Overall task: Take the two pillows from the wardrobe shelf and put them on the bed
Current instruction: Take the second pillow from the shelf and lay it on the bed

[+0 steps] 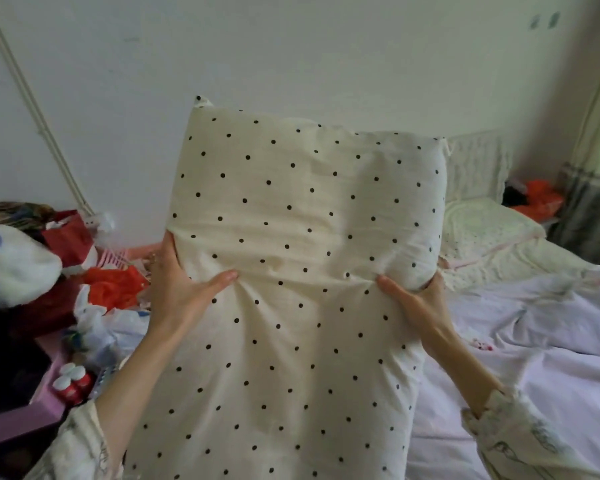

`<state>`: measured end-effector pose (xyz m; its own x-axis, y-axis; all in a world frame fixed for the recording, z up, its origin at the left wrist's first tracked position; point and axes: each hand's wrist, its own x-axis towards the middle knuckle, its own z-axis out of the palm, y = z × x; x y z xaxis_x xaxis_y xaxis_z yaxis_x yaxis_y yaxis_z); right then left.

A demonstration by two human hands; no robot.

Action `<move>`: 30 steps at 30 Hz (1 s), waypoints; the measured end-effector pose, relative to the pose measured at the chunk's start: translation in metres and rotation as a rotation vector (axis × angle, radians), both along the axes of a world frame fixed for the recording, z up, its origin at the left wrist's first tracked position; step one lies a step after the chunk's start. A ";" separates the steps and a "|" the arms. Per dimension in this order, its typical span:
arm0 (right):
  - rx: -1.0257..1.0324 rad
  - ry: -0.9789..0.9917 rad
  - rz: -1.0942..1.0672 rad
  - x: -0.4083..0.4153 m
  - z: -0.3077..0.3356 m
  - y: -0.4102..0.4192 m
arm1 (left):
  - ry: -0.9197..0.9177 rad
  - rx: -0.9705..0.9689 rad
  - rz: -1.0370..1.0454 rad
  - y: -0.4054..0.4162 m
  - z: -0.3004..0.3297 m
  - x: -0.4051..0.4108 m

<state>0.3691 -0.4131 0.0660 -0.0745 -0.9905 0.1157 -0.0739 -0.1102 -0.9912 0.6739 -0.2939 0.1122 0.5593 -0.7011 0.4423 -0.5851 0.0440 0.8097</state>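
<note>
Plain pale wall (291,46) fills the whole top half, with the bed (534,341) in rumpled lilac-white sheets running from about 3 to 5 o'clock. Dead centre, blocking most of the view, is the polka-dot pillow (302,237), held upright in the air over the near edge of the bed, not resting on anything I can see. Another pale pillow (482,230) already lies at the head of the bed around 2 o'clock; can't tell if it's the second one from the wardrobe.

Over at 9 o'clock there's a messy pile of bags and clothes (66,271), with small red bottles (71,382) at 8.

Left hand (181,282) pinches the pillow's side, thumb across the front, fingers behind. Right hand (413,303) does the same on the other edge.

Risk, I reckon: the grip is mostly bunched cover fabric, so the stuffing could sag and slip. Tossing it blind might also land it off toward that clutter.
</note>
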 end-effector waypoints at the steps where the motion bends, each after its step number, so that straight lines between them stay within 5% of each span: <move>1: 0.000 0.002 -0.006 0.004 -0.002 -0.015 | 0.004 0.011 -0.001 -0.017 -0.001 0.005; 16: 0.021 -0.058 -0.090 0.046 -0.005 -0.286 | 0.012 0.073 -0.033 -0.308 0.017 0.049; 30: 0.139 -0.062 -0.308 0.027 -0.031 -0.432 | -0.022 0.187 -0.286 -0.545 0.004 0.039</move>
